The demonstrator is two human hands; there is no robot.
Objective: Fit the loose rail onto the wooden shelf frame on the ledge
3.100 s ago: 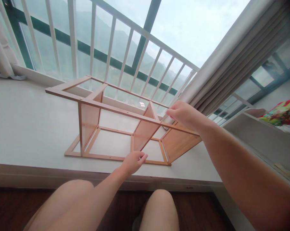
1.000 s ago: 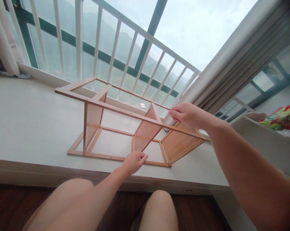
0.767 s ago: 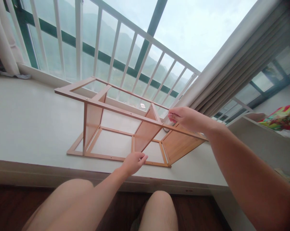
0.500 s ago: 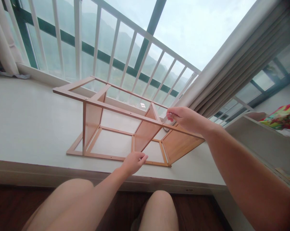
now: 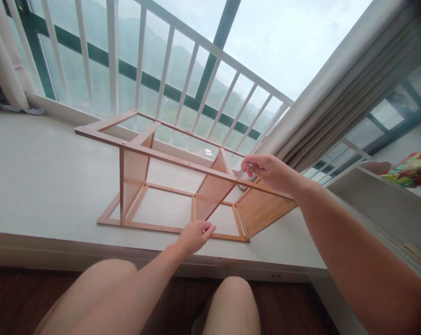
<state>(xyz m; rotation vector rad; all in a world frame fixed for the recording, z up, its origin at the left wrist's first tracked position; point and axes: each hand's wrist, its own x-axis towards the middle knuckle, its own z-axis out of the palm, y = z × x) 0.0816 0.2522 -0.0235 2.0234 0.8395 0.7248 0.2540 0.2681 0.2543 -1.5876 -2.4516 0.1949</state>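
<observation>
A light wooden shelf frame (image 5: 133, 170) lies on its side on the white window ledge (image 5: 39, 181), with upright panels between two slatted frames. My left hand (image 5: 193, 235) rests on the frame's near bottom rail, fingers curled against the wood. My right hand (image 5: 268, 171) is up at the top rail near its right end, fingertips pinched together on something too small to make out.
White railing bars (image 5: 140, 60) and the window run behind the shelf. A grey curtain (image 5: 336, 93) hangs at the right. A white side shelf (image 5: 377, 200) with a colourful package (image 5: 410, 168) stands at the far right. My bare knees are below the ledge.
My right hand has dipped slightly onto the top rail and its fingers have closed into a pinch. My left hand and the shelf frame have stayed put.
</observation>
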